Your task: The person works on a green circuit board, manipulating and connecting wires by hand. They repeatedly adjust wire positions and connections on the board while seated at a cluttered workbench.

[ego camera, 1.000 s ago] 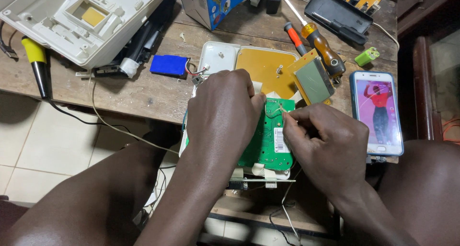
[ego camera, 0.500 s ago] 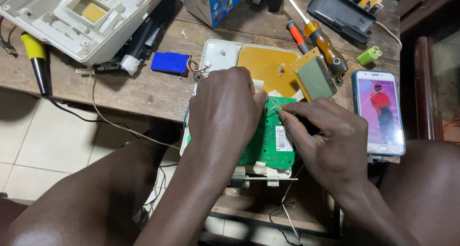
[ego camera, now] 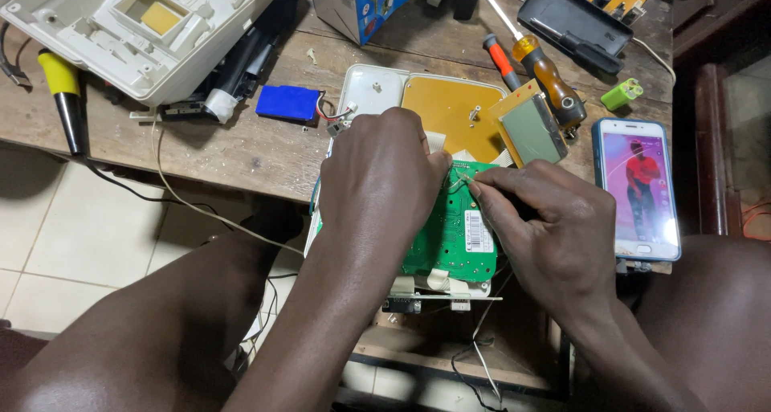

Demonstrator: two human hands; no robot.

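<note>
A worn wooden table (ego camera: 241,151) carries everything, its near edge over the person's knees. At its far left lies a big white plastic housing (ego camera: 136,26), turned open side up. Smaller, near the middle, a white tray (ego camera: 373,87) holds a yellow panel (ego camera: 446,111). At the near edge sits the green circuit board (ego camera: 450,235) — both hands are on it. The left hand (ego camera: 381,179) lies palm down over the board's left part, covering it; whether its grip is closed on the board I cannot tell. The right hand (ego camera: 554,227) rests at the board's right edge, fingertips (ego camera: 475,189) pinched together on something thin at the top edge — too small to make out. Right of that hand lies a phone (ego camera: 638,187) with its screen lit. A blue battery (ego camera: 287,103) and an orange screwdriver (ego camera: 546,75) lie further back.
</note>
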